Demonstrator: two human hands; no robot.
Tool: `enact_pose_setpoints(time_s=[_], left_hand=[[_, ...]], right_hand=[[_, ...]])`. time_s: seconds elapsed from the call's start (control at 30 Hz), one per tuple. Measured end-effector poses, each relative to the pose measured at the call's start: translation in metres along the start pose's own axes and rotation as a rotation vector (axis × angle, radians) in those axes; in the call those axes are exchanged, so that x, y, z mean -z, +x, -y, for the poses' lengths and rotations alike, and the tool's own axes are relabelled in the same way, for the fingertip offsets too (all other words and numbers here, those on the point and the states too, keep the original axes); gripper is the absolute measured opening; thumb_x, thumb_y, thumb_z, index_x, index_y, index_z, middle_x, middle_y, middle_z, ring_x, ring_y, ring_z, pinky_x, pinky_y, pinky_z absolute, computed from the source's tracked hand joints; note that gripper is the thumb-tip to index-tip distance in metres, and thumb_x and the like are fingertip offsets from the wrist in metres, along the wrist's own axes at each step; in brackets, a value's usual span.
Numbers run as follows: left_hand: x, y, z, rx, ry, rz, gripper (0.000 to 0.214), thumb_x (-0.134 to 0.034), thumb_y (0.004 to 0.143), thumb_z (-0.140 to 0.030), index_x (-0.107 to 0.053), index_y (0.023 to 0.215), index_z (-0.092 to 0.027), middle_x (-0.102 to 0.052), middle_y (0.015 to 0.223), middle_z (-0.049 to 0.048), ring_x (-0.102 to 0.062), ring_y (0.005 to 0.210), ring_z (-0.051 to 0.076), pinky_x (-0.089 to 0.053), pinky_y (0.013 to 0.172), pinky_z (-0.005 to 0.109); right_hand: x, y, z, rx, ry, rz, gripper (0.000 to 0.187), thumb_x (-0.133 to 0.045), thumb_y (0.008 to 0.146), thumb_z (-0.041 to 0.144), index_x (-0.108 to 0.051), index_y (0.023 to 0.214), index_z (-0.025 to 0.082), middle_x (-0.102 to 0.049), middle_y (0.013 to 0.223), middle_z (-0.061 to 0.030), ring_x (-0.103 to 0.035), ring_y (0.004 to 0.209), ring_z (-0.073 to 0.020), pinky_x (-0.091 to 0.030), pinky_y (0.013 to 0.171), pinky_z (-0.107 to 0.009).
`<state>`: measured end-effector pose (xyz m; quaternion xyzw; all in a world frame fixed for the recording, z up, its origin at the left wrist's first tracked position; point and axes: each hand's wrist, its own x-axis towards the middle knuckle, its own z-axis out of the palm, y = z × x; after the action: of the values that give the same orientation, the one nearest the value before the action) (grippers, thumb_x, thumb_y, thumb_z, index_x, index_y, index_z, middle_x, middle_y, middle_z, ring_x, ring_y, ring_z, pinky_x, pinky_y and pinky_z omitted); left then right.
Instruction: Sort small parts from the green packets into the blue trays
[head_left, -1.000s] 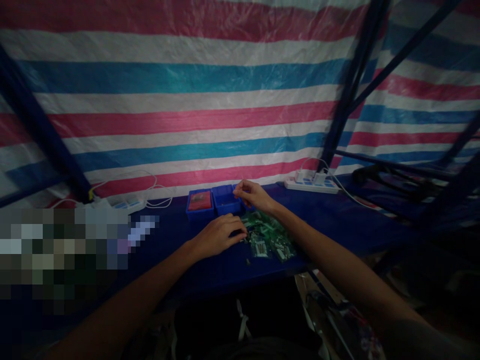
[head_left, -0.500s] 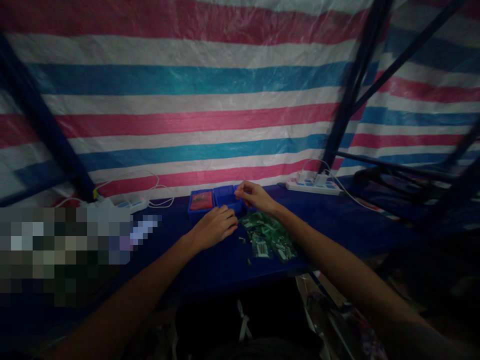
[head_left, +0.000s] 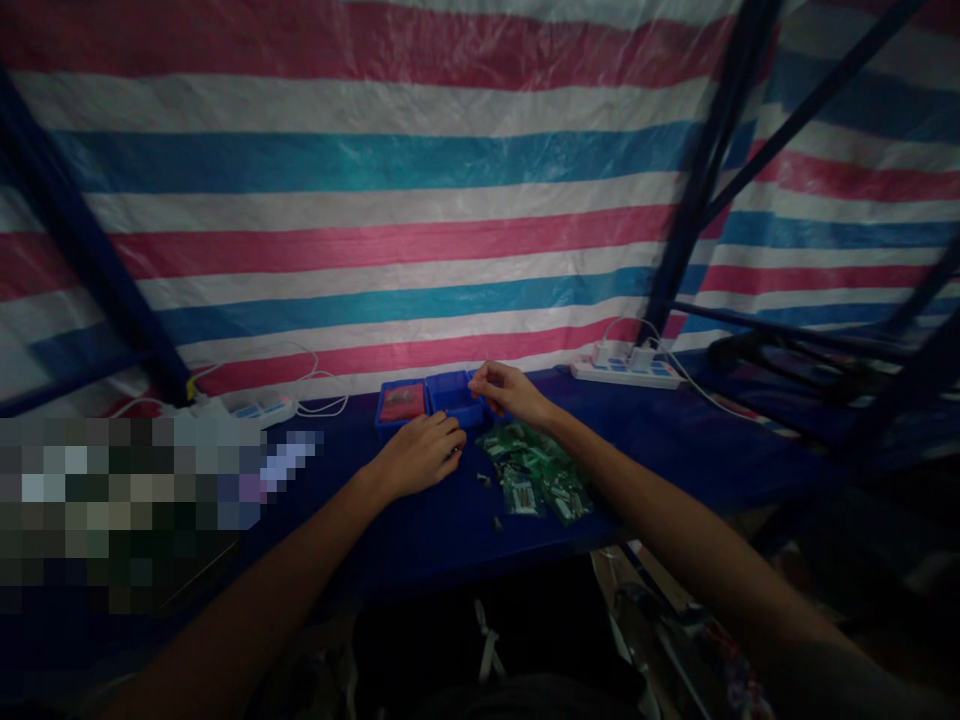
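Observation:
My left hand (head_left: 421,452) is low over the blue table, in front of the blue bins, its fingers curled together. A tiny dark spot shows by its thumb and forefinger, too small to name. Above the right end of the bins, my right hand (head_left: 510,392) has thumb and fingertips pinched; what they hold, if anything, cannot be made out. Something flat and red (head_left: 403,402) fills the left blue bin (head_left: 381,425). Beside it is another blue bin (head_left: 454,385). Green-tinted plastic bags (head_left: 536,455) of small metal parts lie under my right forearm. Small loose pieces (head_left: 484,480) rest left of them.
Power strips with white cables stand at the back right (head_left: 626,373) and back left (head_left: 262,408). A striped plastic sheet (head_left: 420,235) hangs behind the table (head_left: 427,540). Blue metal posts (head_left: 686,220) rise at both sides. The left side of the picture is pixelated.
My left hand has shifted slightly left, away from the bags, and its fingers are more curled. My right hand stays in nearly the same place, still pinched.

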<state>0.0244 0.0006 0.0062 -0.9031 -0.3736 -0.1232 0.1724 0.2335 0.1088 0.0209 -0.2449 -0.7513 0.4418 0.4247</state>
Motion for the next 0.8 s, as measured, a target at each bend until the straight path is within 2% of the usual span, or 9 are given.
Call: enact_pose_setpoints(time_s=[0.1, 0.2, 0.33, 0.57, 0.7, 0.8], left_hand=[[0.006, 0.0, -0.009, -0.024, -0.069, -0.029, 0.021, -0.049, 0.107, -0.029, -0.068, 0.107, -0.019, -0.064, 0.114, 0.0073, -0.057, 0.102, 0.022, -0.045, 0.09, 0.037], [0.01, 0.001, -0.021, -0.04, -0.253, -0.049, 0.027, -0.043, 0.11, -0.03, -0.067, 0.103, -0.02, -0.066, 0.107, 0.0049, -0.058, 0.101, 0.021, -0.044, 0.096, 0.037], [0.008, 0.001, -0.031, -0.09, -0.374, -0.018, 0.024, -0.054, 0.107, -0.043, -0.068, 0.108, -0.022, -0.068, 0.107, 0.0039, -0.059, 0.105, 0.022, -0.043, 0.098, 0.038], [-0.003, 0.002, -0.022, -0.08, -0.276, 0.011, 0.028, -0.049, 0.109, -0.041, -0.067, 0.111, -0.02, -0.068, 0.105, 0.0048, -0.06, 0.1, 0.022, -0.042, 0.09, 0.035], [-0.004, 0.001, -0.02, -0.076, -0.218, 0.013, 0.028, -0.048, 0.109, -0.039, -0.066, 0.12, -0.02, -0.067, 0.106, 0.0043, -0.06, 0.1, 0.022, -0.04, 0.088, 0.034], [-0.004, 0.001, -0.02, -0.079, -0.189, 0.003, 0.029, -0.047, 0.11, -0.039, -0.068, 0.118, -0.022, -0.067, 0.103, 0.0039, -0.06, 0.098, 0.021, -0.038, 0.086, 0.034]], right_hand=[[0.0, 0.0, 0.001, 0.003, 0.006, 0.0, 0.035, -0.076, 0.086, 0.051, -0.058, 0.088, 0.021, -0.065, 0.078, -0.0017, -0.048, 0.048, -0.0087, -0.039, 0.04, -0.025], [0.0, -0.001, 0.002, -0.01, 0.016, -0.002, 0.031, -0.076, 0.087, 0.046, -0.058, 0.088, 0.021, -0.066, 0.08, -0.0028, -0.049, 0.051, -0.0092, -0.039, 0.042, -0.025], [0.0, -0.002, 0.003, -0.014, 0.024, -0.005, 0.034, -0.077, 0.085, 0.048, -0.058, 0.087, 0.02, -0.065, 0.078, -0.0013, -0.048, 0.05, -0.0087, -0.039, 0.04, -0.023], [0.0, -0.002, 0.003, -0.017, 0.018, -0.004, 0.034, -0.076, 0.086, 0.049, -0.059, 0.087, 0.02, -0.066, 0.078, -0.0014, -0.048, 0.049, -0.0086, -0.039, 0.04, -0.023], [-0.001, -0.003, 0.004, -0.02, 0.03, -0.004, 0.035, -0.077, 0.085, 0.05, -0.059, 0.088, 0.02, -0.065, 0.077, -0.0009, -0.048, 0.049, -0.0085, -0.038, 0.04, -0.022], [-0.001, -0.003, 0.005, -0.047, 0.085, 0.006, 0.036, -0.079, 0.084, 0.05, -0.061, 0.09, 0.019, -0.066, 0.082, -0.0018, -0.048, 0.051, -0.0082, -0.038, 0.04, -0.022]])
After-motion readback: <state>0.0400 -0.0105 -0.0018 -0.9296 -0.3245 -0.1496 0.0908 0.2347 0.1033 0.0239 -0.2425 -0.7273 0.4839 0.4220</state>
